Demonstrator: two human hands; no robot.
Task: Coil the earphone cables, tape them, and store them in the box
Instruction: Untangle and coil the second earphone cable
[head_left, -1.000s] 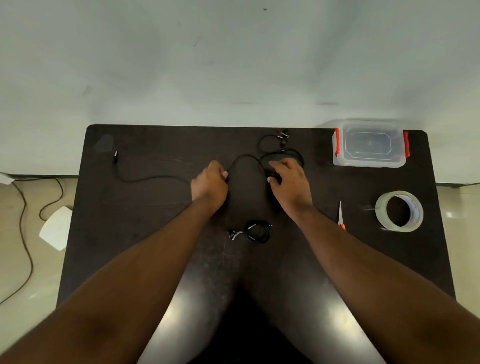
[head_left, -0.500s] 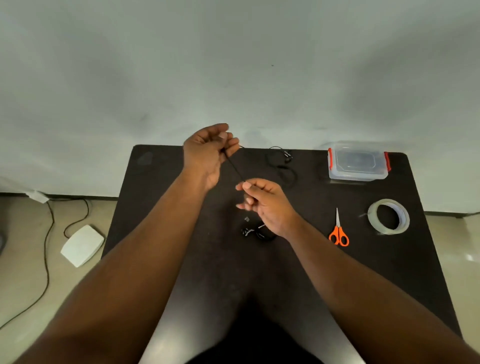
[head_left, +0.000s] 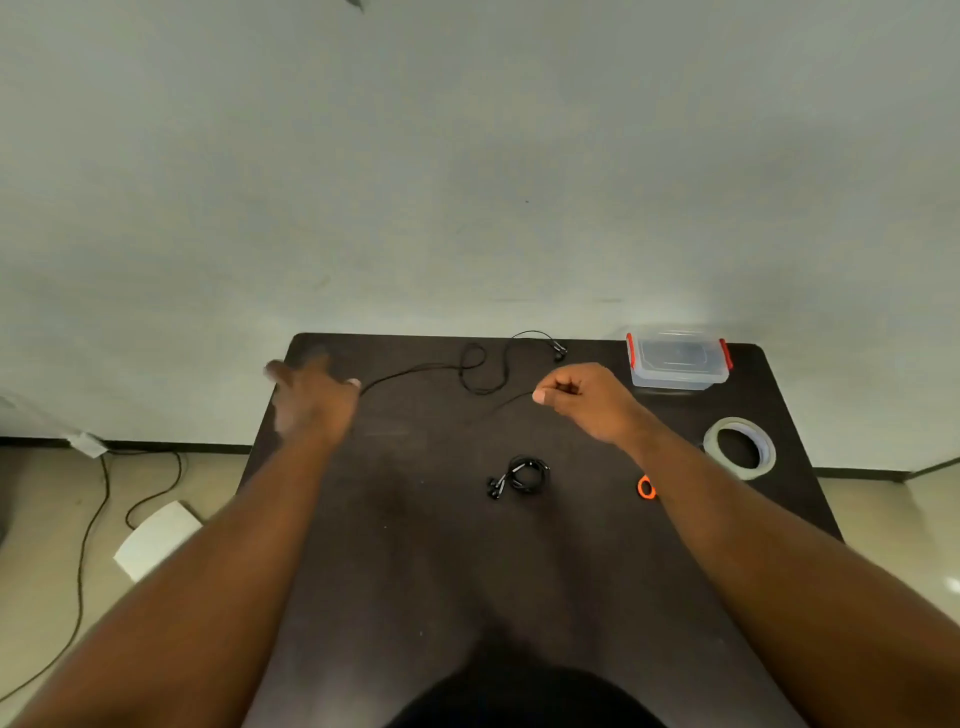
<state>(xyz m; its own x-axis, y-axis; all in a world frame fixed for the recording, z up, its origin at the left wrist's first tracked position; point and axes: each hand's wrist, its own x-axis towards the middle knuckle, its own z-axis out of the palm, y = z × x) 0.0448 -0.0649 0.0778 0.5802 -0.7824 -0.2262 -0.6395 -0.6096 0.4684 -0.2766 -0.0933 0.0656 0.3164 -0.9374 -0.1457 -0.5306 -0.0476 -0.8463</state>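
A loose black earphone cable (head_left: 470, 371) trails across the far part of the dark table (head_left: 415, 545), its earbuds (head_left: 558, 352) near the back edge. My left hand (head_left: 311, 402), blurred, holds one stretch of it at the table's left edge. My right hand (head_left: 587, 400) pinches the other end between thumb and fingers. A second earphone (head_left: 522, 475) lies coiled mid-table, apart from both hands. The clear box with red latches (head_left: 675, 361) stands lidded at the back right. A roll of clear tape (head_left: 740, 448) lies right of my right forearm.
Orange-handled scissors (head_left: 645, 487) lie partly hidden under my right forearm. On the floor to the left are a white device (head_left: 156, 538) and cables (head_left: 88, 545). A pale wall rises behind the table.
My hands have spread apart, the left swinging out to the table's left edge and the right rising to the right, which stretches the cable between them. The camera has tilted up.
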